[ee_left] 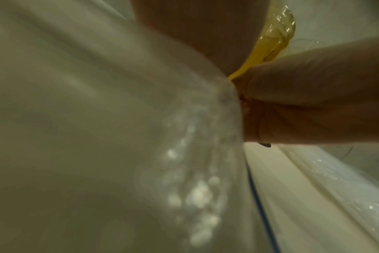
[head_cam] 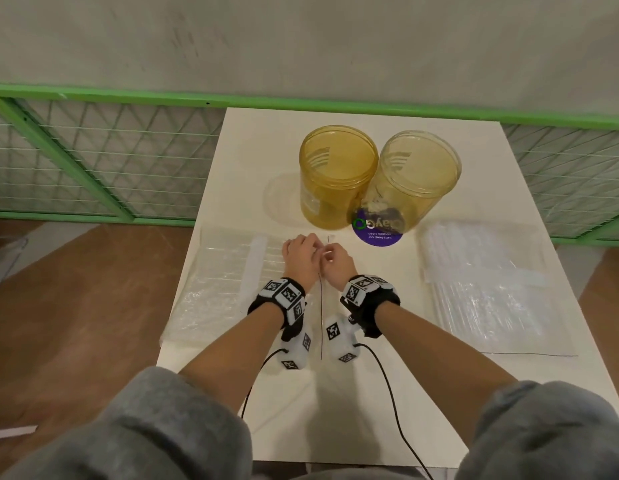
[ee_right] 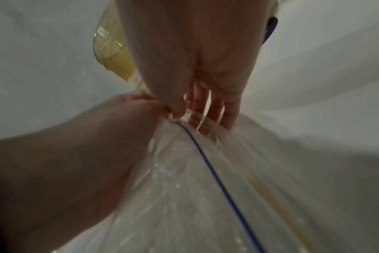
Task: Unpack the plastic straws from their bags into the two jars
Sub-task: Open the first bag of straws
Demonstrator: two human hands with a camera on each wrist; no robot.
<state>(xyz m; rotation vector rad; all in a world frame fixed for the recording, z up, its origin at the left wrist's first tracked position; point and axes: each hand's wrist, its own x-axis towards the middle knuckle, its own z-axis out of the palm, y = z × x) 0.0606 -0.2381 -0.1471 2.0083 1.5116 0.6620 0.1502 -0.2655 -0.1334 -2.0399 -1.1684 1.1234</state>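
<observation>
Two empty amber jars, left (head_cam: 337,174) and right (head_cam: 417,178), stand side by side at the back of the white table (head_cam: 252,143). A clear zip bag of pale straws (head_cam: 225,282) lies at the left, and its blue-lined mouth edge (ee_right: 216,179) runs between my wrists. My left hand (head_cam: 310,245) and right hand (head_cam: 327,258) meet at the far end of that edge. Each pinches the plastic there. A second bag of straws (head_cam: 485,289) lies untouched at the right. In the left wrist view, the blurred bag (ee_left: 97,137) fills most of the picture.
A round purple sticker (head_cam: 379,233) lies under the right jar. A green mesh fence (head_cam: 93,161) runs behind the table. Brown floor (head_cam: 76,306) lies on both sides of it. Black cables (head_cam: 387,386) trail from my wrist cameras over the near tabletop.
</observation>
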